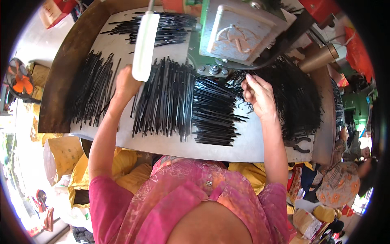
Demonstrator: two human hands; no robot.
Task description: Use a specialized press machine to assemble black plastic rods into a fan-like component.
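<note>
Long thin black rods lie in bundles on a pale metal worktable point(158, 148). My left hand point(127, 83) is over the table between the left bundle point(91, 89) and the middle bundle point(164, 97); a white handle-like bar point(145, 49) hides its fingertips. My right hand point(260, 95) is closed, thumb against curled fingers, beside the green machine's point(239, 30) lower end. Whatever it pinches, if anything, is too small to make out. Just left of it, rods lie crosswise in a stack point(215, 114). A dense heap of black pieces point(296, 97) spreads to its right.
Dark pliers point(300, 144) lie at the table's near right. Raised brown walls point(61, 81) edge the table. Another bundle of rods point(162, 28) lies at the back. Yellow sacks point(81, 179) stand below the near edge. A person in patterned clothes point(337, 183) is at right.
</note>
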